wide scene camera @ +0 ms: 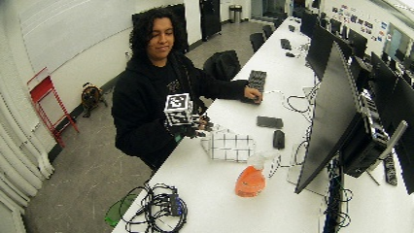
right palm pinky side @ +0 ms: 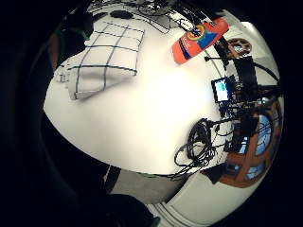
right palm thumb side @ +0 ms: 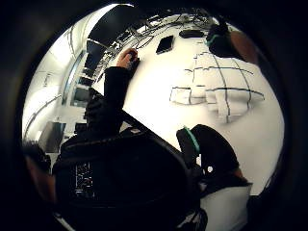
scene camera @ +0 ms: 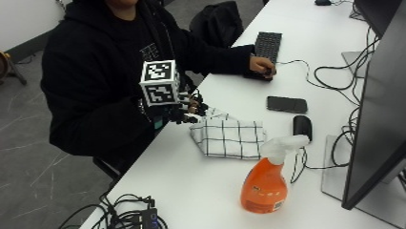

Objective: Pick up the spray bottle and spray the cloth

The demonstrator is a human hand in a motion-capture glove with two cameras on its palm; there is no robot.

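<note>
My black-gloved right hand (scene camera: 184,110) hovers at table edge (scene camera: 166,143), fingers relaxed, holding nothing; white checked cloth (scene camera: 229,138) just beside, orange plastic spray bottle (scene camera: 266,183) upright beyond, apart.

Gloved right hand (scene camera: 185,110) raised, fingers loosely curled, holding nothing

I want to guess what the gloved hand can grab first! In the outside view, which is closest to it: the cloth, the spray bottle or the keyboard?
1. Cloth: right beside the gloved hand, at the table edge.
2. Spray bottle: past the cloth, nearer the monitor.
3. Keyboard: far up the table, by the bare hand.
</note>
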